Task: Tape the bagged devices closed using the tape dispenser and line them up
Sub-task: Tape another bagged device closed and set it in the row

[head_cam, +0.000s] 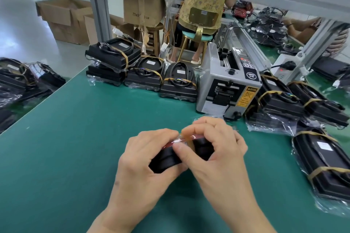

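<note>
The table [79, 119] carries the dispenser [227, 85] at its far side. Taped devices [178, 83] line up just left of the dispenser; more [284, 98] pile up just right of it. Near of the dispenser, the left hand [144, 159] and right hand [216, 149] each curl round one bagged device [166, 159], thumbs pinching tape [186, 139] over the bag's fold. The tape could crease or miss the flap if the slippery film shifts. Nothing blocks the way to the row.

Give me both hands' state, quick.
Left hand: closed, gripping the bagged device.
Right hand: closed, pinching the tape strip on top of the bag.
</note>
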Demonstrator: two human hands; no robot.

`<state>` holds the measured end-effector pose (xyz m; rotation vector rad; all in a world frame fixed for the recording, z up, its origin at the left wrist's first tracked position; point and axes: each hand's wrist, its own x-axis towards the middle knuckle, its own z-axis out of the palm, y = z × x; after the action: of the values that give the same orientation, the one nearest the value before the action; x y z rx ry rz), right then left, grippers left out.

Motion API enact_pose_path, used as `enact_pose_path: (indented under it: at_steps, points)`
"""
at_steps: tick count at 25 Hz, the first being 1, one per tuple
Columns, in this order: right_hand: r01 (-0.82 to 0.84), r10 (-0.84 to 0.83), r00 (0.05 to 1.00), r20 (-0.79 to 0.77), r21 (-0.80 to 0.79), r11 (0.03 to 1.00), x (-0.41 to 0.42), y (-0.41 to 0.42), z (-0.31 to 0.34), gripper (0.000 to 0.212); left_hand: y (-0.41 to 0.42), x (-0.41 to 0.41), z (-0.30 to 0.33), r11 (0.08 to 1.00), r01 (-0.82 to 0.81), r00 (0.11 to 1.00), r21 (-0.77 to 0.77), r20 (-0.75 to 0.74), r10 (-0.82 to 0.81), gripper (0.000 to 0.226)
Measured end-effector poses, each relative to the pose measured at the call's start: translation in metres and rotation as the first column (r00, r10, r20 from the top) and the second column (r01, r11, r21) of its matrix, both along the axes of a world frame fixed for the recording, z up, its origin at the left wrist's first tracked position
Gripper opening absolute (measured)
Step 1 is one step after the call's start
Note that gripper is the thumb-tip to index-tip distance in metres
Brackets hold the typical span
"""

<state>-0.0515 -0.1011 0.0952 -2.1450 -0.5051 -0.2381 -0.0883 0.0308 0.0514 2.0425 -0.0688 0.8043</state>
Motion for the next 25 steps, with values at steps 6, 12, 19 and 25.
enact_pose_path:
  at_steps: [6, 12, 19, 25]
  points:
    - [-0.005, 0.005, 1.000, -0.016, 0.033, 0.999, 0.007, 0.002, -0.005, 0.005, 0.002, -0.001, 0.000, 0.999, -0.025, 0.999, -0.045, -0.042, 0.023, 0.043]
    - [0.007, -0.005, 0.999, 0.048, -0.037, 0.999, 0.006, 0.006, -0.010, 0.008, 0.005, -0.002, -0.001, 0.998, -0.012, 0.999, -0.061, -0.049, 0.009, 0.044]
    - [0.061, -0.049, 0.995, -0.085, 0.144, 0.988, 0.029, -0.051, -0.011, 0.019, 0.043, -0.006, -0.004, 0.993, 0.053, 0.996, -0.104, -0.069, -0.060, 0.045]
    - [-0.135, 0.229, 0.918, -0.323, 0.287, 0.948, 0.033, -0.062, -0.026, 0.037, 0.052, -0.008, -0.005, 0.988, 0.100, 0.989, -0.117, -0.098, -0.111, 0.044]
